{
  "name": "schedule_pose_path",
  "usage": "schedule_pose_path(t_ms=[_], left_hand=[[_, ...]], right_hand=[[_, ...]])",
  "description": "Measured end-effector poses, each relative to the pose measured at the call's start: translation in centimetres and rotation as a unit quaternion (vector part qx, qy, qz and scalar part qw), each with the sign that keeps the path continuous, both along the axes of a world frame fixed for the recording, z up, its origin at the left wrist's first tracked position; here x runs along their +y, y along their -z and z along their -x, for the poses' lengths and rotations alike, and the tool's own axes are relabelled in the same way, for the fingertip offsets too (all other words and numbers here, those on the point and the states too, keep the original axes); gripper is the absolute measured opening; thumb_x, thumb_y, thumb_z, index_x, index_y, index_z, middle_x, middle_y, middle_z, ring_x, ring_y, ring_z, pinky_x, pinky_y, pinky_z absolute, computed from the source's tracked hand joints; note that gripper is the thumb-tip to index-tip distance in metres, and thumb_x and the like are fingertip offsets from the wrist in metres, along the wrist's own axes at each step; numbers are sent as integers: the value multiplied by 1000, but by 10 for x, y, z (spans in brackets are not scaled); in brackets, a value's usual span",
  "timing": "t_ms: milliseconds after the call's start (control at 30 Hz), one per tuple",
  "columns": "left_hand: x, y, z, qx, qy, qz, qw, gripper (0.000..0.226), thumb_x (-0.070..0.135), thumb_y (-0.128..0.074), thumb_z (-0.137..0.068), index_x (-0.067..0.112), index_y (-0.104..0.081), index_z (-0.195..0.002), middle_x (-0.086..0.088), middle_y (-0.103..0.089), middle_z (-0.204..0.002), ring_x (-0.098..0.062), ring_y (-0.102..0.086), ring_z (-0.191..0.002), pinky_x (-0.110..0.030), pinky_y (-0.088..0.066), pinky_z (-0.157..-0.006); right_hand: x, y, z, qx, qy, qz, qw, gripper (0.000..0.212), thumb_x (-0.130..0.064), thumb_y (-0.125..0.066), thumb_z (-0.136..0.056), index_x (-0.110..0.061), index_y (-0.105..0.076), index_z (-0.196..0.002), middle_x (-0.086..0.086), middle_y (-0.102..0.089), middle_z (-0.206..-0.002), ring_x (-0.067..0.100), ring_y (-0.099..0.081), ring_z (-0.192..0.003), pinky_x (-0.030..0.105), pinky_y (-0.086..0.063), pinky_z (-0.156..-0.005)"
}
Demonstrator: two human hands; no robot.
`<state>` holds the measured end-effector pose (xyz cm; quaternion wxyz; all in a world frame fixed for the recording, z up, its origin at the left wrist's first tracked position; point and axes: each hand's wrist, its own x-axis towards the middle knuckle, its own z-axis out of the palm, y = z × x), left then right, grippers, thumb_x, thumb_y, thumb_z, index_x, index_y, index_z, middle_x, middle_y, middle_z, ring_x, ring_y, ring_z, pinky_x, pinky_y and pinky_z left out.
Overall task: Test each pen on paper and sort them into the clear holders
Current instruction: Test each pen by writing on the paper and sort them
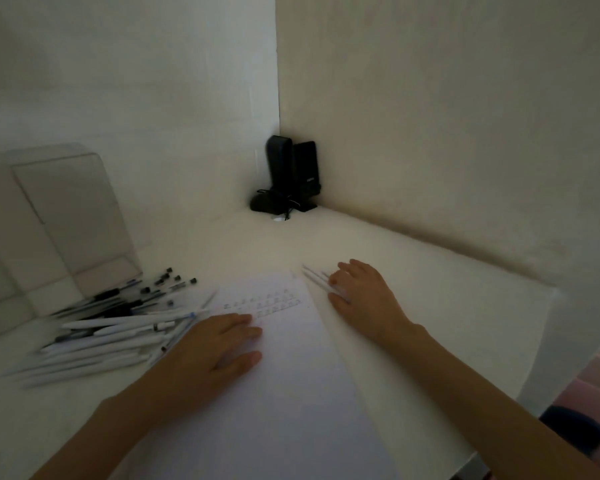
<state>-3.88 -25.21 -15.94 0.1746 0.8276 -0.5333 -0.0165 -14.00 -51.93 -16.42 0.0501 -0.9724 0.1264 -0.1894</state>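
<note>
At the far left the clear holders (66, 220) stand on the white table (430, 306) against the wall, upright and side by side; just in front of them lies a loose pile of pens (118, 327), dark-barrelled ones nearer the holders and white ones nearer the person, all lying flat and crossing one another; the left hand (205, 351) lies palm down at the left edge of the paper (291, 393), its fingers straight and close together, the thumb held out apart from them, gripping nothing; its outer side is just beside the nearest white pens of the pile, though whether it touches them cannot be told; the sheet lies slantwise between the two arms, with rows of small test marks (264, 303) near its far end, just past the left fingertips; just off the paper's right edge a few white pens (314, 278) lie together on the table, pointing away and to the left; the right hand (364, 296) rests on them with its fingers laid out loosely over their barrels, pressing rather than pinching (the picture is dim and soft here, so the thumb's hold cannot be told); in the far corner stand two black speakers (291, 174), well apart from both hands.
</note>
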Motion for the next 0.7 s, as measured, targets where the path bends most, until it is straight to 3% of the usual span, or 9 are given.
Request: schedule_pose_path(t_ms=[133, 300, 467, 600, 700], left_hand=[[10, 9, -3, 13, 2, 42, 999, 78, 86, -7, -69, 46, -44, -124, 29, -32, -132, 10, -29, -123, -18, -22, -107], [11, 11, -8, 42, 16, 81, 996, 67, 83, -10, -73, 47, -46, -117, 28, -42, -126, 10, -37, -117, -18, -29, -103], [12, 12, -11, 21, 28, 93, 995, 80, 80, -9, -76, 31, -57, -117, 23, -46, -122, 6, -42, -113, -18, -32, -99], [12, 12, -11, 23, 30, 104, 994, 79, 80, -10, -77, 30, -59, -115, 24, -46, -120, 8, -41, -111, -13, -29, -97], [13, 13, -13, 27, 36, 112, 993, 74, 77, -14, -79, 30, -60, -113, 21, -49, -120, 8, -43, -111, -16, -32, -97]], right_hand=[[5, 0, 7, -47, 59, -9, 997, 24, -35, -57, -87, -13, -55, -96, 3, -54, -110, 24, -45, -113, 32, -29, -105], [10, -2, 14, -59, 82, -21, 995, 20, -31, -57, -87, -13, -54, -97, 0, -50, -104, 21, -42, -109, 27, -27, -99], [1, 1, 28, -33, 79, -26, 996, 21, -33, -59, -85, -15, -54, -94, -1, -50, -110, 21, -35, -121, 26, -23, -102], [3, 1, 27, -28, 62, -18, 998, 21, -33, -62, -82, -15, -51, -85, 0, -51, -101, 21, -40, -110, 25, -27, -93], [6, 2, 26, -41, 49, -17, 998, 22, -39, -53, -80, -17, -49, -81, 0, -53, -100, 21, -42, -105, 26, -31, -90]])
